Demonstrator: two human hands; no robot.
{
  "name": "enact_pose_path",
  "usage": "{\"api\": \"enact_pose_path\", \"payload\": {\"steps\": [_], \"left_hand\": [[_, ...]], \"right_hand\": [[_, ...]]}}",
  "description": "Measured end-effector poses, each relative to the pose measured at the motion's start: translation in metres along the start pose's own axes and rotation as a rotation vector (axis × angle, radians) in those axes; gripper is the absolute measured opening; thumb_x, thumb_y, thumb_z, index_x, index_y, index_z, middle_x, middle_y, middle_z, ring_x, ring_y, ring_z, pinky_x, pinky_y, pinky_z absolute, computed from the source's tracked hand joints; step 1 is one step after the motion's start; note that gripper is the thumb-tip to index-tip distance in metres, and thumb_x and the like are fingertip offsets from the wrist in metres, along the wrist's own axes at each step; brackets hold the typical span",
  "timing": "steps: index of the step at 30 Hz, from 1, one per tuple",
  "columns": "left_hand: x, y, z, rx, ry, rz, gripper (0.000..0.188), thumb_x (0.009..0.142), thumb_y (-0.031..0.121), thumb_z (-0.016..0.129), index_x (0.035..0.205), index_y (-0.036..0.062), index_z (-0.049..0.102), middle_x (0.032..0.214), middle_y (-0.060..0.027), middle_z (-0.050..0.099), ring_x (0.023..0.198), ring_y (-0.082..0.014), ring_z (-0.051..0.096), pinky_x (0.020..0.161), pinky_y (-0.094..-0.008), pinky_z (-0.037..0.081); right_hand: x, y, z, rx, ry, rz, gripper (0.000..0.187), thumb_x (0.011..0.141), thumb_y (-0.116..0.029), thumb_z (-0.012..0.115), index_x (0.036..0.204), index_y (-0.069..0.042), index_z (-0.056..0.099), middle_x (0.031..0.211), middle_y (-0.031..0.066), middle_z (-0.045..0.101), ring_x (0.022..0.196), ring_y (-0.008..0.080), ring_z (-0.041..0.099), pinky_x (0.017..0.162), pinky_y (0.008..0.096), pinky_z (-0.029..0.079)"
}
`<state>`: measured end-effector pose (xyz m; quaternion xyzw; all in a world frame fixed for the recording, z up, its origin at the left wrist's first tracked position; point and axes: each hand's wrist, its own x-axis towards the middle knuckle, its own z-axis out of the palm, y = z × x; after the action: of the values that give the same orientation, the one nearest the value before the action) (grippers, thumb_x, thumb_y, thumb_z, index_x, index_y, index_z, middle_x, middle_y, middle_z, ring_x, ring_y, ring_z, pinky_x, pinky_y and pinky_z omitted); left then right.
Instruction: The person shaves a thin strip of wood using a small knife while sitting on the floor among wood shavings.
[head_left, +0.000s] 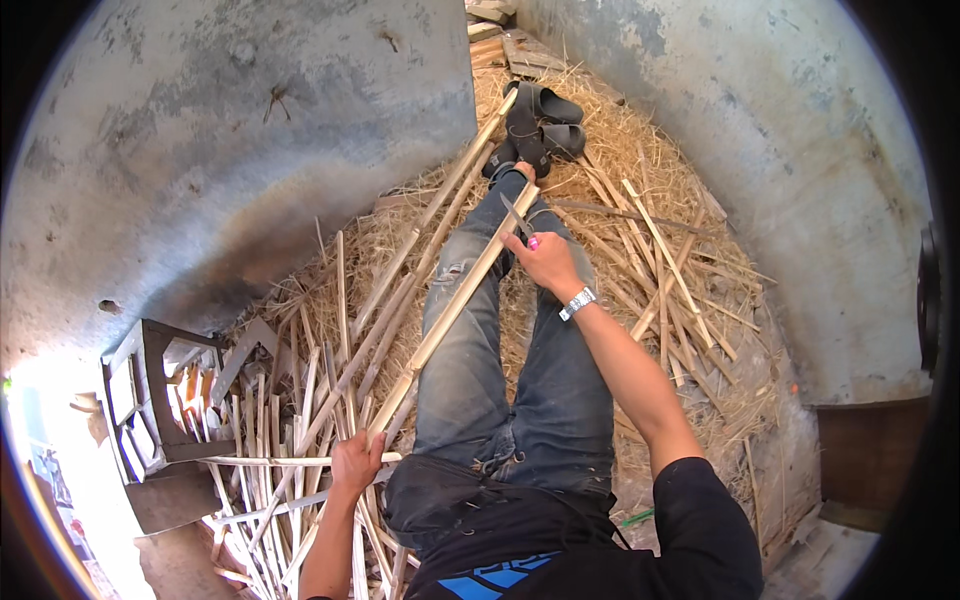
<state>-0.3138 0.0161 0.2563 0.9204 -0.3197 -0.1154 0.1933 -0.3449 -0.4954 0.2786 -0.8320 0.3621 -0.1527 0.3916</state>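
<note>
My left hand (356, 462) has its fingers clasped round the near end of a pale strip (470, 285), slanting over the jeans (462, 385), far end rightward. My right hand (550, 263) grips a knife (517, 215), blade at the strip's far part; exact contact unclear.

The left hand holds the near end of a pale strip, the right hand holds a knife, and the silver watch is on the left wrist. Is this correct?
No: the head view shows the silver watch on the wrist of the right hand. The rest stands.
</note>
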Motion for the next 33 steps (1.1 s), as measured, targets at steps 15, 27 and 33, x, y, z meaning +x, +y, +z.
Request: {"api": "enact_pose_path", "payload": {"steps": [15,27,33], "left_hand": [[-0.012,-0.004,-0.011,-0.054,-0.018,-0.013,0.042,0.099,0.033,0.069,0.074,0.0007,0.059,0.061,-0.0289,0.061,0.058,-0.0502,0.063,0.054,-0.0549,0.05],[-0.003,-0.015,-0.026,-0.045,-0.065,-0.018,0.044,0.101,0.035,0.067,0.075,-0.0001,0.064,0.064,-0.029,0.061,0.062,-0.0514,0.063,0.057,-0.056,0.05],[0.002,-0.009,-0.029,-0.086,-0.122,-0.073,0.046,0.102,0.039,0.064,0.078,0.0001,0.066,0.068,-0.0292,0.063,0.067,-0.0529,0.064,0.061,-0.0567,0.051]], "right_hand": [[-0.046,-0.003,-0.003,-0.299,-0.322,-0.125,0.082,0.104,-0.069,0.04,0.08,0.001,0.074,0.079,0.0296,0.07,0.082,0.0492,0.07,0.077,0.0562,0.056],[-0.027,0.031,0.027,-0.312,-0.19,-0.251,0.081,0.106,-0.064,0.041,0.079,0.005,0.073,0.078,0.0308,0.07,0.075,0.0514,0.069,0.07,0.0582,0.055],[0.008,0.033,-0.008,-0.296,-0.087,-0.073,0.081,0.107,-0.064,0.038,0.078,0.002,0.075,0.077,0.0293,0.07,0.076,0.0505,0.07,0.069,0.0571,0.056]]}}
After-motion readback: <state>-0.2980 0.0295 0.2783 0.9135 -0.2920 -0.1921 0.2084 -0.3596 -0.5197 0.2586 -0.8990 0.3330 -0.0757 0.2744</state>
